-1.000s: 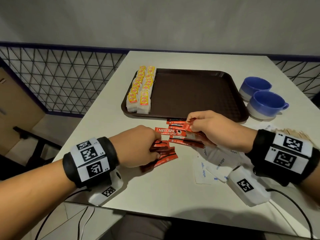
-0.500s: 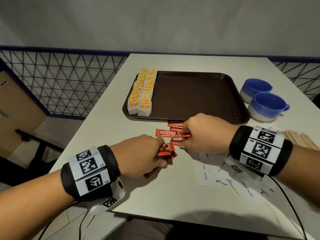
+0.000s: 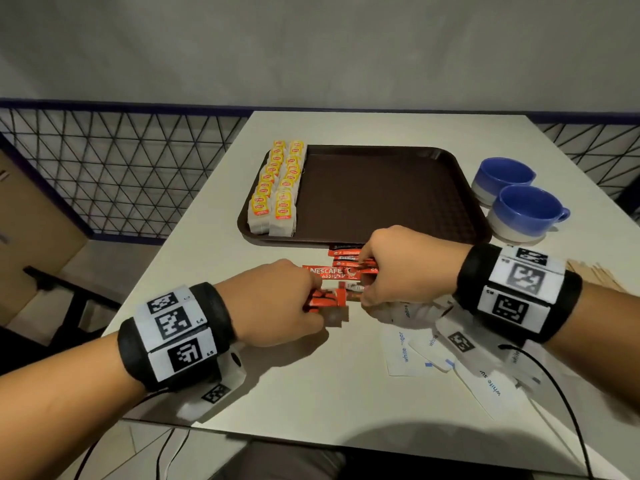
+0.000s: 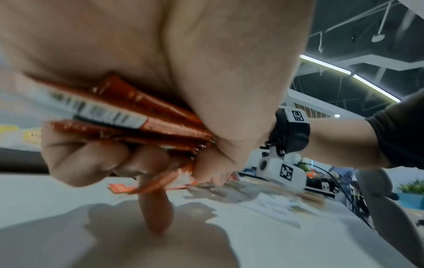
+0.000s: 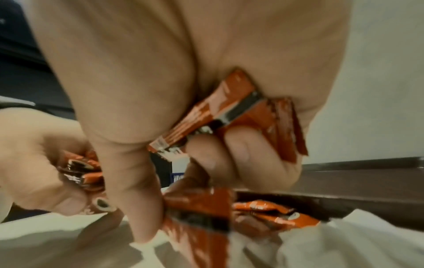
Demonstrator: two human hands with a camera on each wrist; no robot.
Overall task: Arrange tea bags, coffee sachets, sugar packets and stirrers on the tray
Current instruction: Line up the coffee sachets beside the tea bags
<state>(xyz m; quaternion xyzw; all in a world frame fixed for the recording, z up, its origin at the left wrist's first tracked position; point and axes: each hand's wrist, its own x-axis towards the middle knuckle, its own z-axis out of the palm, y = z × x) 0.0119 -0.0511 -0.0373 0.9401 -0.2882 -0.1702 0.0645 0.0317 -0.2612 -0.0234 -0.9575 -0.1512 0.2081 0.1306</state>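
Observation:
A brown tray [image 3: 381, 202] lies on the white table, with two rows of yellow-labelled tea bags [image 3: 277, 188] along its left side. Red coffee sachets [image 3: 332, 271] lie scattered just in front of the tray. My left hand [image 3: 280, 303] grips a bundle of the sachets [image 4: 137, 123]. My right hand [image 3: 398, 265] grips more sachets [image 5: 229, 112], its thumb pressing on another one on the table. White sugar packets [image 3: 408, 351] lie under and beside the right wrist. Wooden stirrers [image 3: 592, 275] show behind the right wristband.
Two blue-and-white cups [image 3: 519, 206] stand right of the tray. A black wire-mesh railing [image 3: 121, 168] runs along the table's left side. The table's front edge is near my forearms.
My right hand has turned knuckles-up and drawn closer to the left hand over the sachets. The left hand has gathered its sachets tighter and shifted slightly right.

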